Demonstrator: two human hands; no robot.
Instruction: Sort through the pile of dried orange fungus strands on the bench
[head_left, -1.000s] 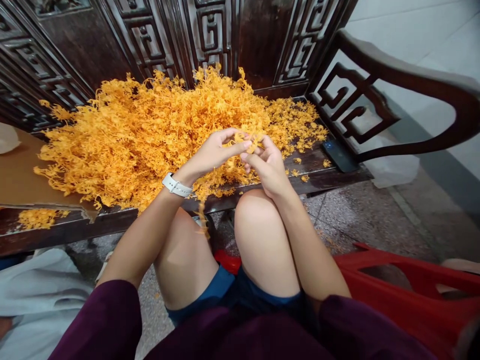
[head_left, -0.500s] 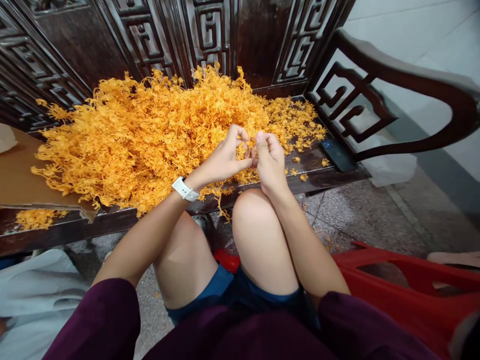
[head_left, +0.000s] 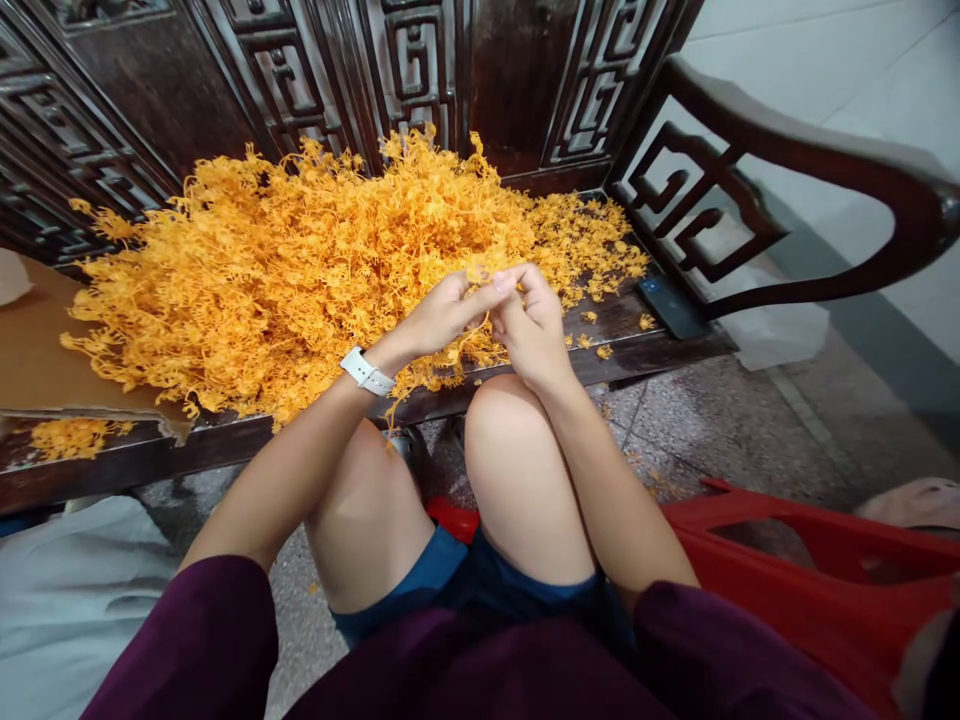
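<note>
A large heap of orange plastic sprigs [head_left: 300,270], with thin stems and small frilly heads, lies on the dark wooden bench. Over its front right side my two hands meet at the fingertips. My left hand [head_left: 454,312], with a white watch [head_left: 367,371] on the wrist, pinches an orange sprig [head_left: 478,268] whose head shows above the fingers. My right hand [head_left: 534,325] is closed beside it, fingers curled round part of the same sprig; its fingertips are partly hidden. Small loose orange heads [head_left: 592,240] lie spread to the right of the heap.
The bench [head_left: 622,350] has a carved back and a curved armrest [head_left: 810,120]. A dark phone [head_left: 673,306] lies near the armrest. Cardboard [head_left: 67,350] is at the left. A red plastic stool [head_left: 787,590] stands at my right, and pale cloth [head_left: 82,590] is at lower left.
My left thumb and fingers have closed together and moved up against the right fingertips. The hands were slightly apart before. A sprig dangling at the bench's front edge has shifted left.
</note>
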